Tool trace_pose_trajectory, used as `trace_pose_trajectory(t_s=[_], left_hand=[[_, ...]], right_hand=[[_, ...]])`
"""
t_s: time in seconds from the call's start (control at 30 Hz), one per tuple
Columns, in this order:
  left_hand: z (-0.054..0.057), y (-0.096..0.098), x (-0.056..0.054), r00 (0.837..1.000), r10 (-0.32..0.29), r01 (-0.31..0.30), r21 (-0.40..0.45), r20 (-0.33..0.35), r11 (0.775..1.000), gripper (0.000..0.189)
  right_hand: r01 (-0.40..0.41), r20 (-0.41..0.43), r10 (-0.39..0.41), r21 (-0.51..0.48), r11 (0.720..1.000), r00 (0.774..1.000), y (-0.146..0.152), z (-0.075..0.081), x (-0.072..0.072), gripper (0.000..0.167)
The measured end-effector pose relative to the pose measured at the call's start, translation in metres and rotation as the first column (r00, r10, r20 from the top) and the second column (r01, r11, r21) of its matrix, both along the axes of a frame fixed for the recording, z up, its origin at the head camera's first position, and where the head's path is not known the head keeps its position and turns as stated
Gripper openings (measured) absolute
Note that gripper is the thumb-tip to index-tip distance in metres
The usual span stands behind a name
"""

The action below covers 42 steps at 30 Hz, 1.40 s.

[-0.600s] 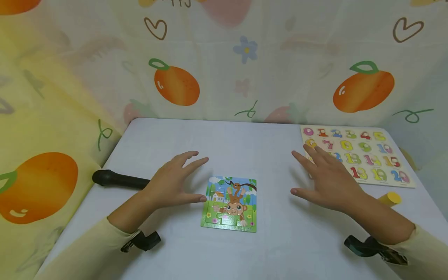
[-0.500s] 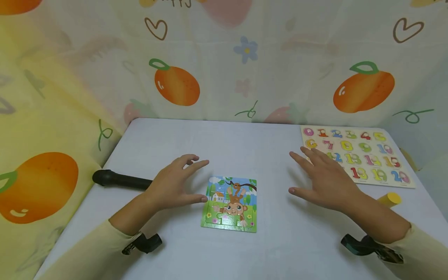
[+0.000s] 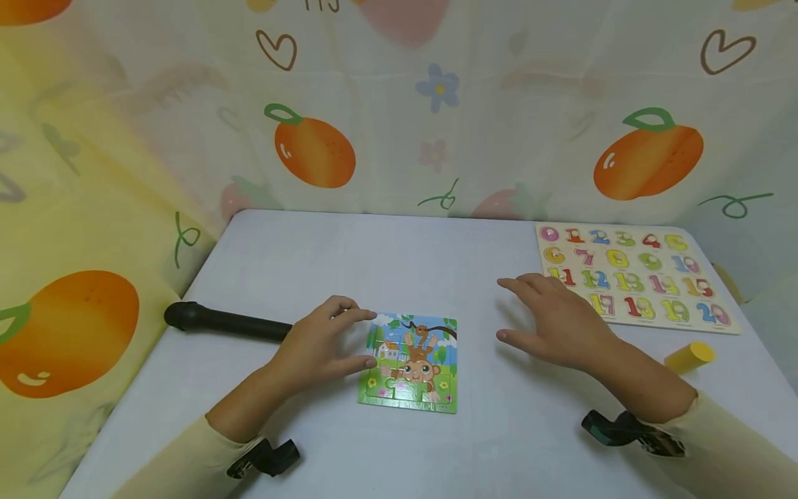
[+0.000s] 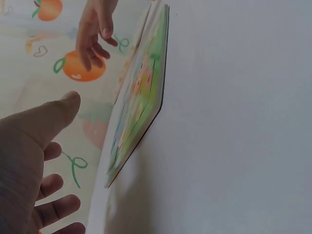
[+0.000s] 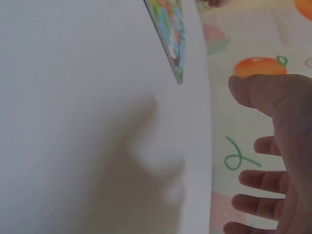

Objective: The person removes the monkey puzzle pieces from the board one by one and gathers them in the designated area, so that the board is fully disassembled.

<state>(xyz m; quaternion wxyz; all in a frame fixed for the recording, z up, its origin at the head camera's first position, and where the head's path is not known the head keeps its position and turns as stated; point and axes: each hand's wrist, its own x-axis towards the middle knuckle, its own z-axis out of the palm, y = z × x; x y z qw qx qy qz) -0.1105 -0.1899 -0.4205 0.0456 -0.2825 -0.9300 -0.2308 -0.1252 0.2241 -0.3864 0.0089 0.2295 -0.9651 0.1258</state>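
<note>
At the middle of a white cloth-covered table (image 3: 449,270), head view: thin, glossy, green-and-blue square jigsaw puzzle (image 3: 408,364) with cartoon monkey, lying flat. Just over its left edge, left hand (image 3: 312,346), thumb and forefinger spread, nothing held. Well apart to its right, right hand (image 3: 555,326), fingers wide, likewise bare; nearby, cream rectangular board of coloured numerals (image 3: 633,262) and yellow cylinder (image 3: 688,357). Partly behind left hand, black rounded-end rod (image 3: 227,323)

Left wrist view: puzzle seen nearly edge-on, slim; thumb apparently clear of it

Right wrist view: only a corner of puzzle, apart from spread fingers

Probably light, stiff, slick on top, pieces perhaps loose if tipped; best gripped by opposite rims, level
</note>
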Motion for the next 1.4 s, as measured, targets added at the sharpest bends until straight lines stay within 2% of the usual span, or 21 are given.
trace_pose_trajectory(t_s=[0.23,0.47,0.7,0.87,1.1,1.27,1.4], left_hand=[[-0.014,0.004,0.008,0.999,-0.034,0.034,0.046,0.019,0.998,0.051],[-0.022,0.006,0.013,0.995,-0.043,0.040,0.037,0.086,0.999,0.044],[-0.027,0.005,0.013,0.993,-0.066,0.060,0.055,0.100,0.997,0.045],[-0.030,0.005,0.013,0.991,-0.080,0.076,0.044,0.110,0.996,0.047],[-0.033,0.005,0.011,0.991,-0.112,0.110,0.040,0.069,0.993,0.041],[-0.033,0.004,0.011,0.990,-0.130,0.129,0.037,0.050,0.991,0.040],[-0.034,0.003,0.011,0.989,-0.143,0.141,0.042,0.039,0.989,0.040]], right_hand=[[0.010,0.122,0.003,-0.103,0.995,0.993,-0.013,-0.007,-0.006,0.076],[0.008,0.251,0.049,-0.222,0.975,0.967,-0.039,-0.017,-0.009,0.067],[-0.058,0.253,0.137,-0.296,0.953,0.958,-0.064,-0.025,-0.012,0.060],[-0.089,0.238,0.171,-0.323,0.942,0.956,-0.078,-0.032,-0.017,0.055],[-0.073,0.230,0.158,-0.339,0.938,0.960,-0.090,-0.034,-0.024,0.052],[-0.106,0.200,0.194,-0.381,0.918,0.960,-0.100,-0.036,-0.028,0.047],[-0.129,0.212,0.234,-0.413,0.901,0.949,-0.112,-0.039,-0.030,0.043]])
